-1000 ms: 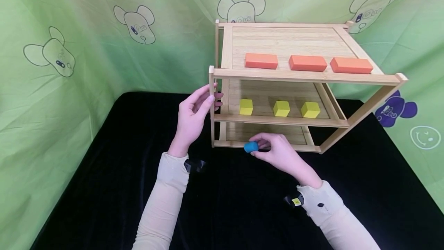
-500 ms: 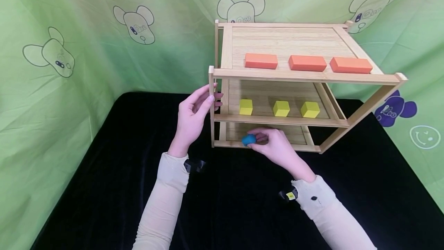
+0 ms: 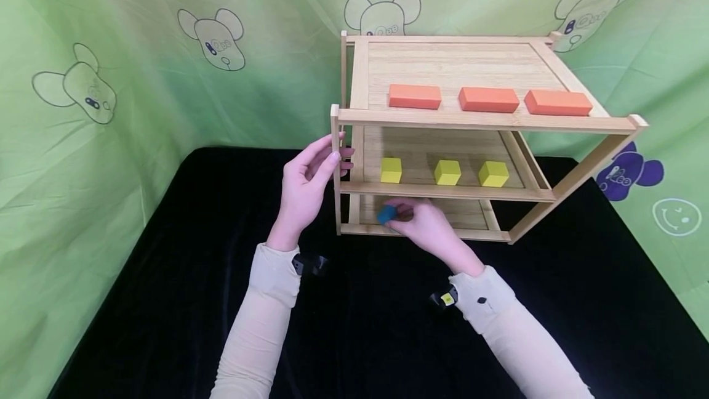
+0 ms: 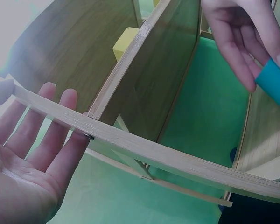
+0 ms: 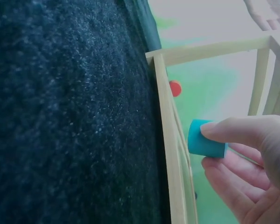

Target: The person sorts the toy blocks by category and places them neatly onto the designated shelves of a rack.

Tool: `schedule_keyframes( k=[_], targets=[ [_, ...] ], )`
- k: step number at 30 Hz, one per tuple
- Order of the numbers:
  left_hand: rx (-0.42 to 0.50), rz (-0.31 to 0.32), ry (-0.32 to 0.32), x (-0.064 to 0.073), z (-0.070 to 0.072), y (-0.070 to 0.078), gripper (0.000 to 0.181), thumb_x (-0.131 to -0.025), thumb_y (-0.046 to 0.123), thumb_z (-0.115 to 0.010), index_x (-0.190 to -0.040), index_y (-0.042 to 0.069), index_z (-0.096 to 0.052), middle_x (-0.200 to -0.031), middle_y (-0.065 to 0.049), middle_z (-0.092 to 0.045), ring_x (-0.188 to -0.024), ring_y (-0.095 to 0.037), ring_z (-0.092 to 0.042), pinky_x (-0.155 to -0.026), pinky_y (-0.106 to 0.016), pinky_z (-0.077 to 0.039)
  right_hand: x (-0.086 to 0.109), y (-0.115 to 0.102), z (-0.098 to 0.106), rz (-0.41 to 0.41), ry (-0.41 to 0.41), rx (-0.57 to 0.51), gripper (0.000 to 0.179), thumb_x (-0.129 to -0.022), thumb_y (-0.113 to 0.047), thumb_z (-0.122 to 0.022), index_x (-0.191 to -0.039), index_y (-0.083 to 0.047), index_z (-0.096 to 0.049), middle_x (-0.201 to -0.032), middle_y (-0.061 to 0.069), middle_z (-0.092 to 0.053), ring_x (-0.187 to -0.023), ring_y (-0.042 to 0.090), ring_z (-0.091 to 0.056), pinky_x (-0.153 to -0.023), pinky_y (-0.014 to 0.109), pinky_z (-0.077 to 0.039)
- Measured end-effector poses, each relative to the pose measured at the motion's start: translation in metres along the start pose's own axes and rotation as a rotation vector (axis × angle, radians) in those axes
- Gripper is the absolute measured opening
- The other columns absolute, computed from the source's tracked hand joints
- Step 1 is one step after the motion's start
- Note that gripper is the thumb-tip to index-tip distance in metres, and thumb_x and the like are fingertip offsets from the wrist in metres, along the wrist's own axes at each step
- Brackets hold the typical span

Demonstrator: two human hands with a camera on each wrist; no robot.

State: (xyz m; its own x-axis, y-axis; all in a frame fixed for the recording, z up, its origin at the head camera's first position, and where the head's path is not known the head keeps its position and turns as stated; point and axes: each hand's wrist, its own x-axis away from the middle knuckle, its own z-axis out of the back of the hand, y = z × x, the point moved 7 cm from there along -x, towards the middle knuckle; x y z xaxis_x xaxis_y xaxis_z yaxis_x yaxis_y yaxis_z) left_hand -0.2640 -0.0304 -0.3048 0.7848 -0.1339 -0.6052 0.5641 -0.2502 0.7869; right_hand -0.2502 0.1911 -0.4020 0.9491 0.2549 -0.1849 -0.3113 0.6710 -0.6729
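Note:
My right hand pinches a small blue cylinder block between thumb and fingers. The cylinder is at the left part of the bottom tier of a three-tier wooden shelf, close over its boards and behind the front rail. My left hand holds the shelf's front left post, thumb in front and fingers reaching behind it. In the left wrist view the fingers show past the post. On the middle tier stand yellow cubes in a row.
Several orange-red rectangular blocks lie along the top tier's front edge. The shelf stands on a black cloth, with a green printed curtain behind. A middle-tier rail passes just above the right hand.
My right hand has carried the blue cylinder forward and slightly left, from in front of the bottom rail to over the bottom tier. The left hand stays on the post.

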Motion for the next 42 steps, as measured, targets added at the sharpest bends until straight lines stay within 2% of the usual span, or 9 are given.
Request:
schedule_keyframes(
  k=[8, 15, 27, 36, 42],
  targets=[
    [0.017, 0.002, 0.0, -0.001, -0.001, 0.0, 0.032, -0.105, 0.0, -0.055, -0.136, -0.007, -0.059, -0.127, -0.019, -0.067, -0.105, -0.051, -0.064, -0.091, -0.047, -0.058, -0.007, -0.002, -0.007, -0.011, -0.051, 0.015, 0.033, -0.088, -0.009, -0.079, -0.119, -0.002, -0.074, -0.103, 0.01, -0.073, -0.095, 0.027, -0.07, -0.082, 0.044, -0.06],
    [0.007, 0.017, 0.0, -0.001, 0.0, -0.001, 0.032, -0.105, 0.002, -0.055, -0.136, -0.005, -0.06, -0.124, -0.019, -0.068, -0.101, -0.049, -0.067, -0.091, -0.045, -0.059, -0.007, -0.002, -0.008, -0.01, -0.055, 0.03, 0.034, -0.088, -0.008, -0.08, -0.121, -0.002, -0.073, -0.107, 0.014, -0.072, -0.098, 0.03, -0.07, -0.084, 0.045, -0.06],
    [0.009, 0.005, -0.005, 0.0, 0.0, -0.001, 0.032, -0.105, 0.003, -0.055, -0.136, -0.005, -0.06, -0.128, -0.017, -0.067, -0.105, -0.049, -0.065, -0.09, -0.046, -0.059, -0.008, -0.004, -0.011, 0.015, -0.06, 0.044, 0.037, -0.089, -0.007, -0.078, -0.124, -0.001, -0.071, -0.106, 0.013, -0.072, -0.098, 0.029, -0.07, -0.084, 0.045, -0.059],
    [0.003, 0.022, 0.01, 0.0, 0.001, 0.0, 0.032, -0.105, 0.002, -0.056, -0.135, -0.005, -0.061, -0.12, -0.02, -0.07, -0.101, -0.048, -0.067, -0.09, -0.046, -0.059, 0.001, 0.0, -0.005, 0.054, -0.021, 0.029, 0.048, -0.088, -0.008, -0.081, -0.133, -0.001, -0.066, -0.121, 0.013, -0.07, -0.104, 0.03, -0.069, -0.09, 0.048, -0.057],
    [-0.002, 0.02, 0.01, 0.0, 0.0, 0.001, 0.032, -0.105, 0.002, -0.056, -0.135, -0.005, -0.061, -0.123, -0.018, -0.069, -0.101, -0.047, -0.068, -0.09, -0.046, -0.059, 0.012, 0.004, 0.004, 0.039, -0.017, 0.064, 0.047, -0.089, -0.014, -0.08, -0.132, -0.003, -0.066, -0.12, 0.014, -0.071, -0.107, 0.033, -0.068, -0.092, 0.051, -0.056]
  ],
)
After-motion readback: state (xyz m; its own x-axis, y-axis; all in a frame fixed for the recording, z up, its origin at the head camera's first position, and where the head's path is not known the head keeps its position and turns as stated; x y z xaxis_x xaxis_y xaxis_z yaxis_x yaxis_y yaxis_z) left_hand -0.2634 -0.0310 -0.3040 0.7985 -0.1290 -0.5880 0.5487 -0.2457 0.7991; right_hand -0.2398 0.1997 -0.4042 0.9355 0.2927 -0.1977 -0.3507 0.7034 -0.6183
